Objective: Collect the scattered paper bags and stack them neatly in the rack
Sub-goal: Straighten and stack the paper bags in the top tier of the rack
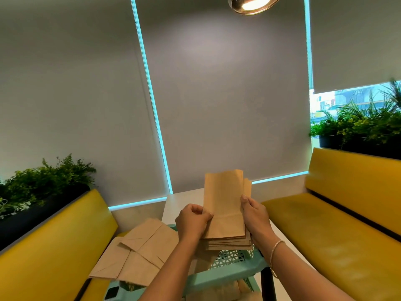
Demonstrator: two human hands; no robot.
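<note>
I hold a stack of flat brown paper bags (225,205) upright above the mint-green plastic rack (230,272). My left hand (192,221) pinches the stack's left edge. Its right edge is gripped by my right hand (255,216), which wears a thin bracelet at the wrist. The stack's lower end sits at the rack's top tier. Several larger folded paper bags (138,255) lie in a loose pile on the rack's left side, overhanging its edge. More brown paper shows on a lower tier (223,290).
The rack stands in front of a white table (184,203) between two yellow benches (54,253) (338,227). Planters with green plants (43,177) (364,124) sit behind each bench. Grey roller blinds cover the window; a lamp (253,4) hangs overhead.
</note>
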